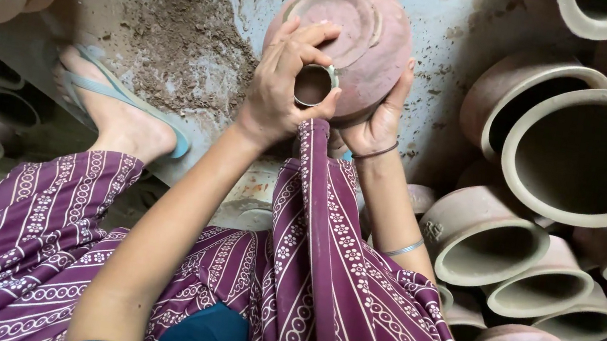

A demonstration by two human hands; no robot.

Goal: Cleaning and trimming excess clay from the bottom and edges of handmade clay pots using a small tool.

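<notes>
Head view: we are looking down at a reddish clay pot lying on its side on the dusty floor, above the knees. The left hand is curling its fingers closed around a small clay ring pressed against the pot's side. The right hand is cupping the pot's lower right wall, fingers spread against it. Stacked clay pots are lying at right; a sandalled foot is resting at left.
</notes>
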